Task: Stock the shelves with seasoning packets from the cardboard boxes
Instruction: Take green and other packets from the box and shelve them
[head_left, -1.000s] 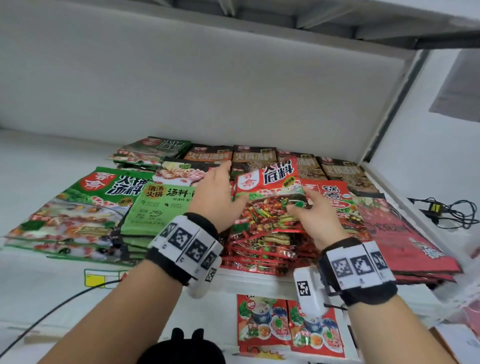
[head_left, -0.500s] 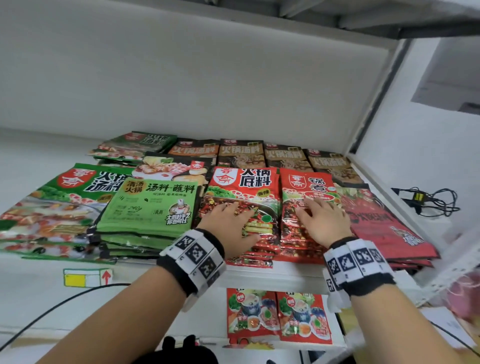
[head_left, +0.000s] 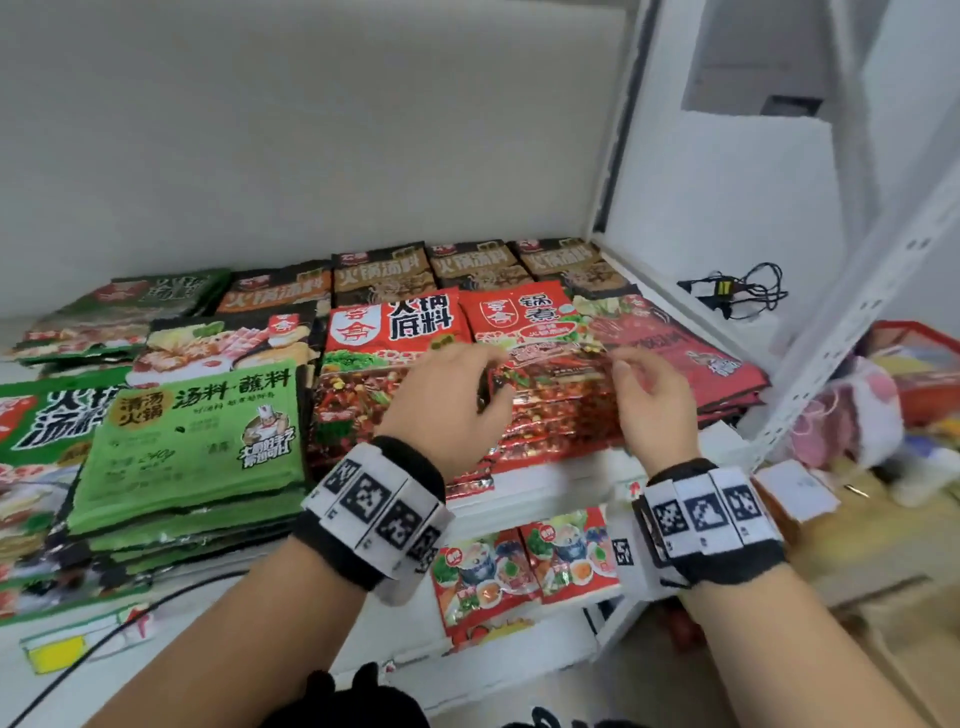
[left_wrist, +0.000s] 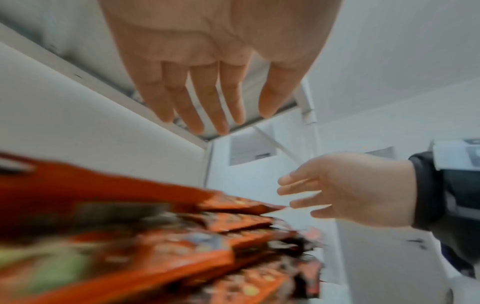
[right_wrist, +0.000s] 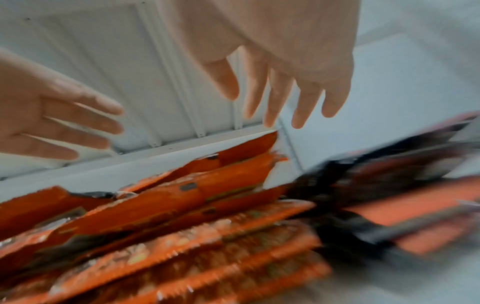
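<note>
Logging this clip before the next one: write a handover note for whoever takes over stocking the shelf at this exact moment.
Left hand: open, empty, above the red packet stacks.
Right hand: open, empty, beside it.
Shelf: green packets left, red ones centre and right, brown packets along the back.
Done: those stacks lie flat on the shelf.
Left: fetch more packets; no cardboard box is identifiable in view.

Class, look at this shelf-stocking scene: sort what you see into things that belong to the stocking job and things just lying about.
Part of the job:
- red packet stacks, under the hands
- green packet stack
- brown packets at the back
- shelf
- left hand, right hand, both empty

Just lying about:
- black cable with charger
- yellow shelf label
</note>
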